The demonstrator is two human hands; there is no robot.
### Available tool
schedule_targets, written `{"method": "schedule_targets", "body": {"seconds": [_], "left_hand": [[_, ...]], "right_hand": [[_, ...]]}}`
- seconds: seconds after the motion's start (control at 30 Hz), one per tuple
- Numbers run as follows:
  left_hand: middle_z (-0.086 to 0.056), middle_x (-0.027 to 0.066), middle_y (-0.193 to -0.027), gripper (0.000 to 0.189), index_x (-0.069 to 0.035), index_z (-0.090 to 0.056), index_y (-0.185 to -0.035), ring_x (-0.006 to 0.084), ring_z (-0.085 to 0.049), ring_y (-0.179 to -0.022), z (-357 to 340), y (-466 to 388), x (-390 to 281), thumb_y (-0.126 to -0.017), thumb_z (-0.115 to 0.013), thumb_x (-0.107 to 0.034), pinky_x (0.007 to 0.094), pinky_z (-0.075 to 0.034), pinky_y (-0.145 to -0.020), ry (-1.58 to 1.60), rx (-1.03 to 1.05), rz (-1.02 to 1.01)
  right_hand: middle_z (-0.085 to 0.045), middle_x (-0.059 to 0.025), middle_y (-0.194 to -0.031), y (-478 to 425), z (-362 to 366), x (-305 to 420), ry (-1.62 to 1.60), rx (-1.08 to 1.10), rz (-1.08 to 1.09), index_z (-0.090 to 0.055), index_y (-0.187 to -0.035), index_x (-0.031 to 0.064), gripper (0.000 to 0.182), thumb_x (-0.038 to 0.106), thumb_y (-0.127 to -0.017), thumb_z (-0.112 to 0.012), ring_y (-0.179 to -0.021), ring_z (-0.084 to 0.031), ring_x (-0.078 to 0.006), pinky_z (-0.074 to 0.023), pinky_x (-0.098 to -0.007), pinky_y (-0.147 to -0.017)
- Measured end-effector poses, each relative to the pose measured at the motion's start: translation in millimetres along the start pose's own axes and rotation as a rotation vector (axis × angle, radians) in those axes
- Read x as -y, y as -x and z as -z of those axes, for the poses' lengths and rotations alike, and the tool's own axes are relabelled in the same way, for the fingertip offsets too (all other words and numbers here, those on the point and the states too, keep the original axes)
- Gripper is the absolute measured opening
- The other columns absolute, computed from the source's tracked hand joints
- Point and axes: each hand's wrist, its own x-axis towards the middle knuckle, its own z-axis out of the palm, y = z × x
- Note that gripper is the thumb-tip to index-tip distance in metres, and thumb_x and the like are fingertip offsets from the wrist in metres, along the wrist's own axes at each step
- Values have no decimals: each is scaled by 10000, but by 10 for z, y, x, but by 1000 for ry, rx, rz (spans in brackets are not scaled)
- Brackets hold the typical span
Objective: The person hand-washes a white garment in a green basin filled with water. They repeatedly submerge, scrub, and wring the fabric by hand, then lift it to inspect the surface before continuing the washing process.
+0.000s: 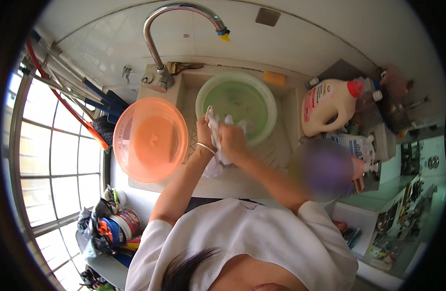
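A bunched white cloth (215, 129) is gripped between my two hands over the near left rim of a pale green basin (272, 109). My left hand (204, 131) closes around its left side, and a bangle circles that wrist. My right hand (233, 141) is curled on the cloth from the right. Part of the fabric hangs below my wrists against the sink's near edge. Greenish, cloudy water fills much of the basin, which sits in a stone-coloured sink (286, 123). The fingertips are partly hidden by the cloth.
An orange plastic basin (123, 145) stands left of the sink. A curved chrome faucet (148, 36) rises behind it. A brush (185, 67) and yellow sponge (274, 78) lie along the back ledge. A large detergent jug (326, 105) and several bottles crowd the right side.
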Motion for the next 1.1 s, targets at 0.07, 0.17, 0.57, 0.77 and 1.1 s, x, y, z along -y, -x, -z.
{"method": "schedule_targets", "body": {"seconds": [0.07,0.17,0.57,0.77,1.1], "left_hand": [[-611,4,-773,217,-65,-613,-900,129,-584,-708,213,-26,91,-924,-473,-228,250,-466,-613,-437,-58,-94],[-599,40,-787,348,-84,-611,-893,154,-588,-765,-101,-84,77,-896,-364,-330,287,-479,-658,-216,-111,-50],[-591,52,-1016,452,-115,-554,-1077,229,-577,-974,119,-156,96,-894,-320,-456,375,-483,-854,-429,-86,61],[-607,17,-845,288,-83,-601,-969,161,-592,-773,115,-217,59,-915,-455,-326,297,-487,-665,-230,65,39],[-595,16,-860,289,-116,-591,-939,166,-586,-826,-319,-1,102,-871,-409,-331,287,-483,-715,-345,-182,91]], "right_hand": [[-589,-213,-661,-216,338,335,-405,47,-287,-574,-708,20,141,128,-795,-548,-620,-591,-390,-453,-464,-556],[-586,-211,-657,-99,218,177,-195,-96,-28,-566,-704,14,168,137,-813,-531,-600,-585,-382,-446,-463,-544],[-583,-229,-679,-89,194,79,-151,-146,-25,-570,-753,6,202,192,-828,-548,-657,-586,-403,-460,-475,-604],[-602,-197,-689,121,245,29,-164,-112,80,-563,-745,13,172,176,-801,-565,-652,-605,-378,-467,-462,-597],[-545,-199,-600,131,169,40,-231,-286,110,-510,-687,8,183,137,-815,-524,-556,-569,-349,-448,-405,-530]]}}
